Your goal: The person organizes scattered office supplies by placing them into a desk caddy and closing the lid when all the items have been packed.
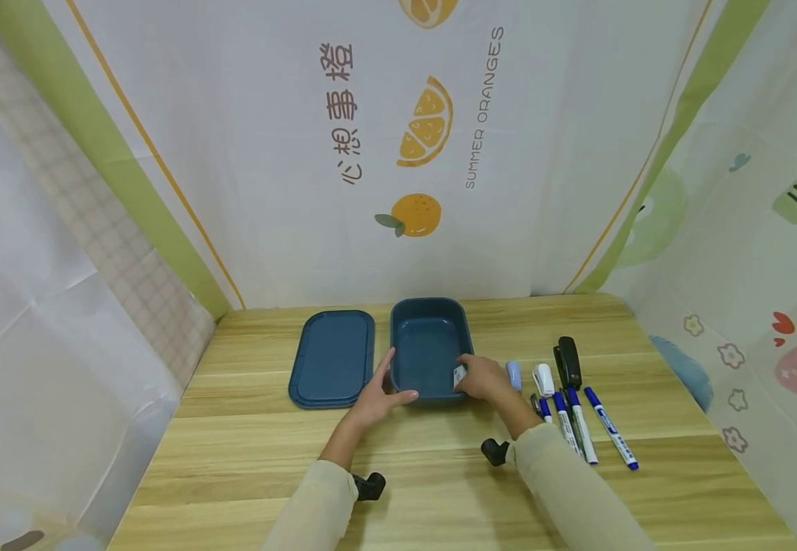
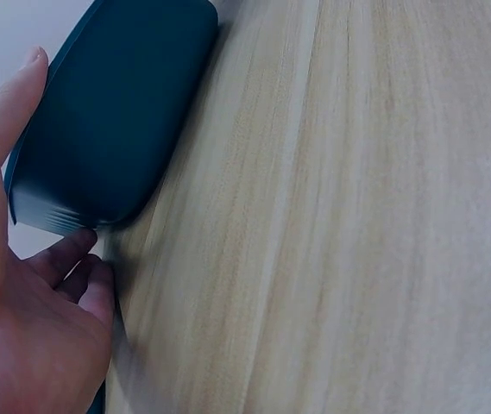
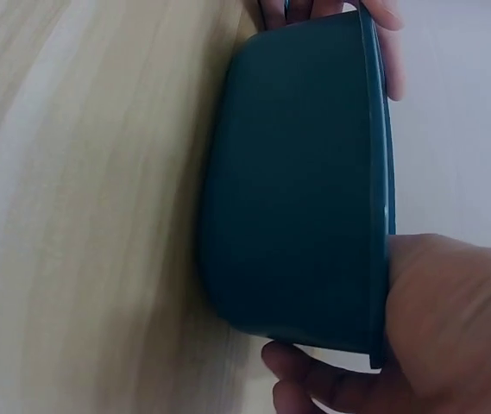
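Observation:
A dark blue open box (image 1: 429,342) stands on the table. My left hand (image 1: 372,398) touches its near left corner, thumb stretched along the front and fingers against the left side. In the left wrist view that thumb lies straight by the rim, and the fingertips touch the box wall (image 2: 116,112). My right hand (image 1: 486,378) reaches over the right rim and pinches a small white block (image 1: 459,375) with dark marks, just inside the box. The right wrist view shows the right hand (image 3: 439,328) partly hidden behind the rim, other fingers outside below it.
Left of the box lies a flat blue lid (image 1: 334,357). On the right are a pale blue rounded item (image 1: 514,375), a white item (image 1: 543,379), a black stapler (image 1: 567,362) and several blue-capped markers (image 1: 612,428). A printed curtain (image 1: 267,229) hangs behind the table.

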The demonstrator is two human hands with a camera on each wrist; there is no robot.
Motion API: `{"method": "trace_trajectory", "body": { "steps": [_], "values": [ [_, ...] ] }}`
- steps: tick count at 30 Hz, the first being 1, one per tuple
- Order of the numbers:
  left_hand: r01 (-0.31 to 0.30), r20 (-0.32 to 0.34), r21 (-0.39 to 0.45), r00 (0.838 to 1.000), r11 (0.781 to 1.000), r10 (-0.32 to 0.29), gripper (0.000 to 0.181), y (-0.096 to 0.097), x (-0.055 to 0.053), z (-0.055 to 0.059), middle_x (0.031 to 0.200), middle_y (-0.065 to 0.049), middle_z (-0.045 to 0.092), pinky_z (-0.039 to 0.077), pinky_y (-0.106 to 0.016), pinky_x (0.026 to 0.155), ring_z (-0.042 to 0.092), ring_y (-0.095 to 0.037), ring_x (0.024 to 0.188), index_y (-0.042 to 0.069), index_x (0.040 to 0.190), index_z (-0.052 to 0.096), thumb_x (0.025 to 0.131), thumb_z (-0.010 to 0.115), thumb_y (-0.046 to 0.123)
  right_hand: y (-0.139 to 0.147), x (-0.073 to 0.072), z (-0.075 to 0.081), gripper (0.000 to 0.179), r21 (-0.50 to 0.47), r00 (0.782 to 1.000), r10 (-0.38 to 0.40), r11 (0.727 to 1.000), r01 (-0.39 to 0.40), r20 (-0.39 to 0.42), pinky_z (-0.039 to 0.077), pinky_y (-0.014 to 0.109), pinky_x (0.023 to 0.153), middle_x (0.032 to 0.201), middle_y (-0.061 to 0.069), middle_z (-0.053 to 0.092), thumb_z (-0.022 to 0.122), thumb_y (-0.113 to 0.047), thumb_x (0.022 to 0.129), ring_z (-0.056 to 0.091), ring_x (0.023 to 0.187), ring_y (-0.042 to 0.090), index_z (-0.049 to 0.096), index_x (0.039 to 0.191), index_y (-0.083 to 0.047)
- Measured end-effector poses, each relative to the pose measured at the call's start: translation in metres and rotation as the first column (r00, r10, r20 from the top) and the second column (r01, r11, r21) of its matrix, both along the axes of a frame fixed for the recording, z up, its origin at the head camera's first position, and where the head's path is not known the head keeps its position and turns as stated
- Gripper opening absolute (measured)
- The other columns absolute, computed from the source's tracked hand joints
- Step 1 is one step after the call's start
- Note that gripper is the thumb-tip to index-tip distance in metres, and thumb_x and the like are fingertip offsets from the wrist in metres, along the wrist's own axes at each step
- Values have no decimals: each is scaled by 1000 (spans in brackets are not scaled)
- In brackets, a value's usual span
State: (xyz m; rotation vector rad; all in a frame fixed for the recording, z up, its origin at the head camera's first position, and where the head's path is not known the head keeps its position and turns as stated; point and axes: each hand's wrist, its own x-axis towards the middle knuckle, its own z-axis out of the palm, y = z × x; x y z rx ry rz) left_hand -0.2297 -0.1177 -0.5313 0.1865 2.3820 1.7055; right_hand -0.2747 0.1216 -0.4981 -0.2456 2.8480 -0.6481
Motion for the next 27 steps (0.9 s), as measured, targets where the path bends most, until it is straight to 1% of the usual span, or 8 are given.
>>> {"method": "trace_trajectory", "body": {
  "steps": [4,9,13,16,19,22,25,27],
  "values": [
    [4,-2,-1,1000,1000,-4,95,1,1,1,157,-22,20,30,-59,105,24,-42,141,31,157,12,87,76,29,0,1,3,45,31,1000,-8,999,7,12,47,44,77,106,15,66,77,-15,77,57,85,29,65,120,-7],
    [-5,6,-21,1000,1000,5,96,1,1,1,157,-21,21,30,-59,105,24,-41,141,32,157,12,86,77,31,-1,2,5,39,61,1000,-2,998,3,-14,47,43,73,98,11,66,83,-19,74,57,82,27,68,110,-11],
    [-8,-4,-29,1000,1000,8,97,1,1,1,156,-22,23,30,-59,105,26,-42,140,30,158,13,85,77,31,1,2,6,41,30,1000,11,999,-11,-15,48,44,76,105,12,67,84,-20,72,59,88,28,70,110,-12],
    [-9,-9,-31,1000,999,8,96,1,1,1,155,-23,24,30,-59,105,27,-42,139,29,158,13,86,76,29,3,2,4,40,-32,1000,13,999,-13,-3,48,45,80,115,14,66,82,-17,74,60,95,29,71,113,-12],
    [-12,-6,-32,1000,999,11,95,1,1,1,155,-22,24,31,-59,105,28,-42,139,30,157,13,86,76,28,6,3,2,41,-69,1000,9,998,-9,-2,48,46,83,122,16,64,79,-14,77,59,103,30,71,117,-12],
    [-9,-10,-32,1000,999,8,96,1,1,1,155,-22,25,31,-59,105,29,-42,139,30,157,14,86,77,30,7,3,2,45,-80,1000,9,997,-10,-17,48,48,84,124,17,63,76,-11,77,59,107,34,69,121,-10],
    [-1,-17,-28,1000,1000,1,98,1,1,1,154,-23,26,32,-58,104,30,-42,138,29,158,14,84,78,34,8,4,3,47,-87,1000,10,996,-12,-30,47,50,87,126,18,62,76,-13,79,57,112,36,67,124,-9],
    [2,-18,-23,1000,1000,-3,98,0,1,1,154,-24,25,32,-58,105,29,-42,138,28,158,14,84,78,35,9,6,3,46,-102,1000,5,995,-8,-22,47,50,87,127,18,61,76,-15,81,57,113,36,67,125,-10]
  ]
}}
